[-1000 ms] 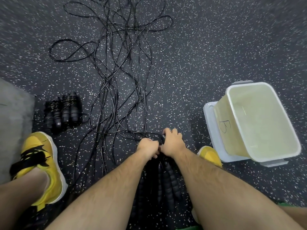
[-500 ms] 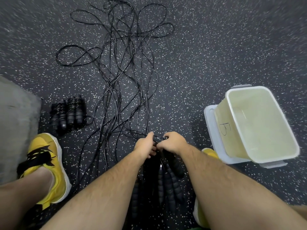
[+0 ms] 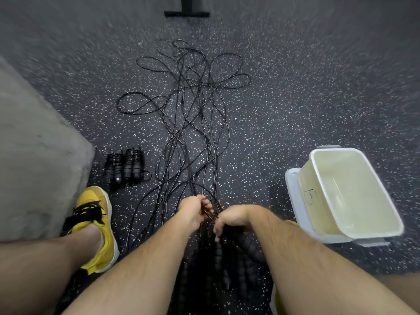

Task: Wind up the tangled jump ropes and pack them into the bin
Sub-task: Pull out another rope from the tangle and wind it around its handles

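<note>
A tangle of thin black jump ropes (image 3: 193, 114) spreads over the speckled floor ahead of me. My left hand (image 3: 193, 210) grips several of the cords near their close ends. My right hand (image 3: 229, 220) curls down over the black ribbed handles (image 3: 229, 264) lying between my forearms and holds them at the top. Two wound-up ropes (image 3: 125, 167) lie side by side at the left. The pale, empty bin (image 3: 354, 194) stands to the right, marked with a letter on its side.
The bin rests on its grey lid (image 3: 297, 201). A grey mat (image 3: 34, 155) lies at the left edge. My yellow shoe (image 3: 95, 226) is next to it. A dark equipment foot (image 3: 186, 12) stands at the far top.
The view has tilted up and pulled back. My hands have come apart: the left lifted with the cords, the right dropped onto the handles.
</note>
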Demonstrator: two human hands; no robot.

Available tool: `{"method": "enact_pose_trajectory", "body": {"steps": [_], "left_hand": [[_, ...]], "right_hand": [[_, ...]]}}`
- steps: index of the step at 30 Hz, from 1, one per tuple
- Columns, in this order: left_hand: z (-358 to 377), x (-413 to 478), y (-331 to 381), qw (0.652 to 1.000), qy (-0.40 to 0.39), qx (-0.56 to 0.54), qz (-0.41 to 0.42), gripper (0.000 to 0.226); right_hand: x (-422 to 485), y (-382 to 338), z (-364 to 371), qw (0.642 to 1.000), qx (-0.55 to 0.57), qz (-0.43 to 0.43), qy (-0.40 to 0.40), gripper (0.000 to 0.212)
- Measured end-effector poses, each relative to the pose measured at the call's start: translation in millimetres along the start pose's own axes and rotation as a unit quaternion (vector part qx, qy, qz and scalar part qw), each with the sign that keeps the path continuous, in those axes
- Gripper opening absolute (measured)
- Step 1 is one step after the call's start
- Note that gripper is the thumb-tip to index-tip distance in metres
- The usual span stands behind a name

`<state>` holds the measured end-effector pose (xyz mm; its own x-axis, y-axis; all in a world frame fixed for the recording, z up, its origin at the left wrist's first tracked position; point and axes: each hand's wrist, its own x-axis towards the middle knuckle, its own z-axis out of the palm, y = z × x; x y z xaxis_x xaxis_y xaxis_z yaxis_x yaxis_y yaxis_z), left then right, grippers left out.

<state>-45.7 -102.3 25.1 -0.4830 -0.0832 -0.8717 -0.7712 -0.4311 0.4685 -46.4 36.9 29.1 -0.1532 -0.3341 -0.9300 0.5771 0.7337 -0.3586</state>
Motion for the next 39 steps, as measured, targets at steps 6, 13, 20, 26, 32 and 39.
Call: {"method": "enact_pose_trajectory", "body": {"steps": [6, 13, 20, 26, 32, 39], "left_hand": [[-17, -5, 4, 1.0, 0.007, 0.006, 0.012, 0.022], [-27, -19, 18, 0.998, -0.018, 0.037, 0.05, 0.025], [-37, -30, 18, 0.991, -0.04, 0.109, 0.069, 0.026], [-49, -12, 22, 0.986, 0.047, 0.142, 0.071, 0.022], [-41, -1, 27, 0.861, 0.234, 0.439, 0.104, 0.042], [23, -21, 71, 0.983, -0.069, -0.014, 0.169, 0.051]], "right_hand": [[-6, -18, 18, 0.999, 0.05, -0.008, -0.017, 0.023], [-11, -56, 29, 0.922, 0.227, -0.136, 0.281, 0.014], [16, -84, 18, 0.925, 0.09, -0.164, 0.329, 0.056], [20, -80, 20, 0.824, 0.127, -0.209, 0.51, 0.029], [0, -57, 17, 0.745, 0.271, -0.223, 0.567, 0.048], [-25, -44, 11, 0.825, 0.112, -0.273, 0.481, 0.048]]}}
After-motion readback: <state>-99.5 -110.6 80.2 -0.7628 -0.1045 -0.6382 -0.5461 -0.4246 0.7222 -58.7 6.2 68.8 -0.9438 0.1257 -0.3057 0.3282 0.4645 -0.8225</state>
